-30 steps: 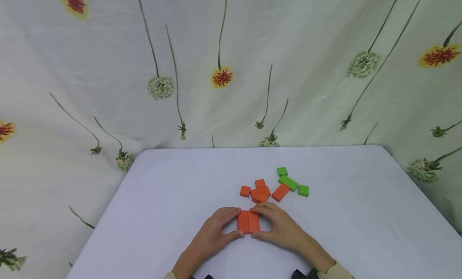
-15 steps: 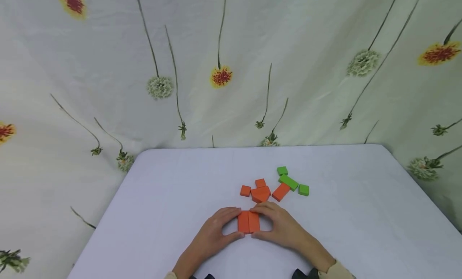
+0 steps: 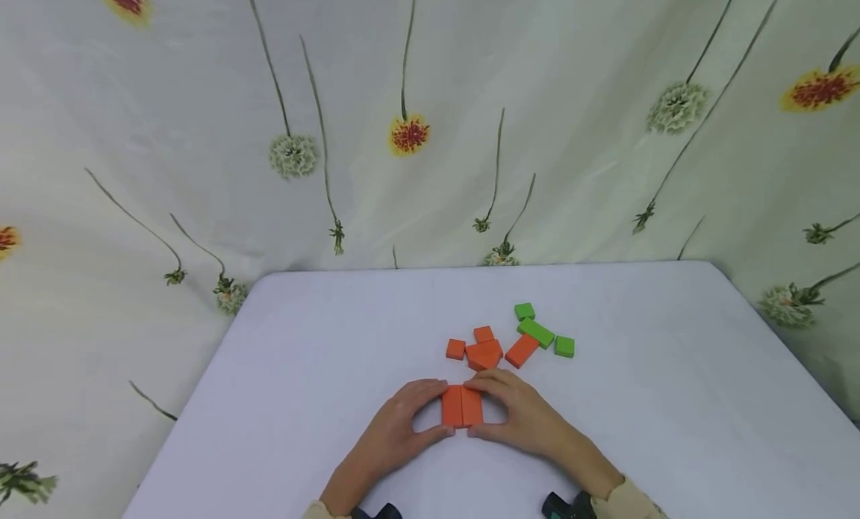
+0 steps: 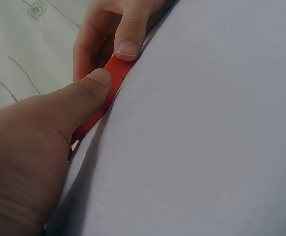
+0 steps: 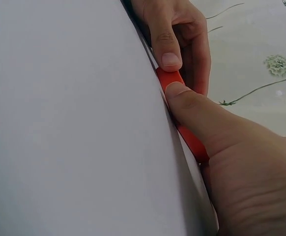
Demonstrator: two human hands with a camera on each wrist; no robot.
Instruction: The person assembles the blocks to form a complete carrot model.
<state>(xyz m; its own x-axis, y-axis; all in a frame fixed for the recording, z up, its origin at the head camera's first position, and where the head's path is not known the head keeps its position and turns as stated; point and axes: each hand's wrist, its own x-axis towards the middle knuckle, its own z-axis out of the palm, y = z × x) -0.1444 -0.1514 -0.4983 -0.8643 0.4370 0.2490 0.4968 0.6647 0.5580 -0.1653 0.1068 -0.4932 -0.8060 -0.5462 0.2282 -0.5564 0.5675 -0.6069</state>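
Observation:
Two orange rectangular blocks lie side by side on the white table, long edges touching. My left hand (image 3: 396,427) pinches the left orange block (image 3: 452,407) between its thumb at the near end and fingers at the far end. In the same way my right hand (image 3: 524,414) pinches the right orange block (image 3: 473,407). In the left wrist view both thumbs press the near face of the orange blocks (image 4: 114,78). The right wrist view also has both thumbs on the orange blocks (image 5: 192,140). The far fingertips are partly hidden in the wrist views.
Beyond my hands lie an orange pointed block (image 3: 484,355), two small orange cubes (image 3: 456,349) and an orange rectangular block (image 3: 522,350). A green rectangular block (image 3: 535,332) and two small green cubes (image 3: 564,346) are close by. A flowered cloth (image 3: 591,168) hangs behind the table (image 3: 322,340).
The whole head view has shifted slightly, so table and blocks sit a little higher in it. Both hands keep their hold on the orange blocks.

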